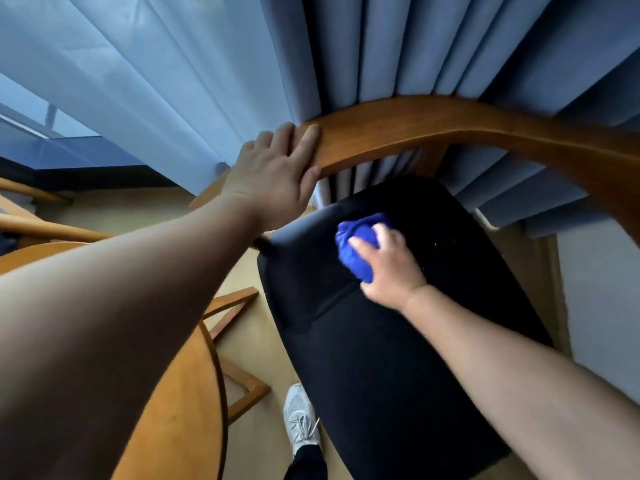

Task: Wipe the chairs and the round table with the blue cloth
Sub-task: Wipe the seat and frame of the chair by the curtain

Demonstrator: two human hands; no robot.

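The hands are well apart and both busy: the left hand (273,174) holds the left end of the chair's (519,161) curved wooden top rail (433,123), fingers laid over the top and thumb against its near edge, while the right hand (388,268) grips the blue cloth (356,247) and presses it onto the black seat (381,375). The cloth sits on the rear half of the seat, nearer its left edge than its right. It is bunched into a lump rather than spread flat, its longer line running roughly front to back along the seat, and it bulges out of the fingers toward the left and the backrest. Ahead of the hand the dark cushion runs on to the slats under the rail; behind it, most of the seat lies open toward the person. The chair backs right up against heavy blue curtains (398,46), with a paler sheer curtain (121,64) to the left. The round bench (180,410) stands close on the left, its rim near the seat's edge, leaving a narrow strip of pale floor (249,341) where a white shoe (299,417) stands. Wooden frame pieces (242,393) show under the bench, and part of another wooden chair (45,230) shows at the far left.
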